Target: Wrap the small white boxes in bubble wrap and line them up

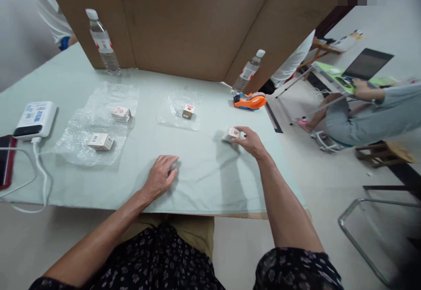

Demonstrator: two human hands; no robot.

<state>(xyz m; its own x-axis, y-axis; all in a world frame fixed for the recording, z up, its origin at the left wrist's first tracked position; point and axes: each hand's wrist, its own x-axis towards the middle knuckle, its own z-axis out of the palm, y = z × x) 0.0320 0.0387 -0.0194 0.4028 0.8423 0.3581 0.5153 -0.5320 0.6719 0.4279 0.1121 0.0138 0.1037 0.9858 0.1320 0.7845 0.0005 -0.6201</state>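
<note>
- Right hand (251, 141): fingers clamped on small printed carton (233, 133), right side of tabletop (200, 184).
- Left hand (159, 176): thumb and fingers apart, near side, left of carton.
- Orange tape dispenser (254, 102): far right.

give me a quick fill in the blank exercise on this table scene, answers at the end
The right hand holds one small box, while ____ other boxes are on the table.
The water bottles have ____ caps.
The tape dispenser is mainly ____.

Missing words: three; white; orange.
</note>
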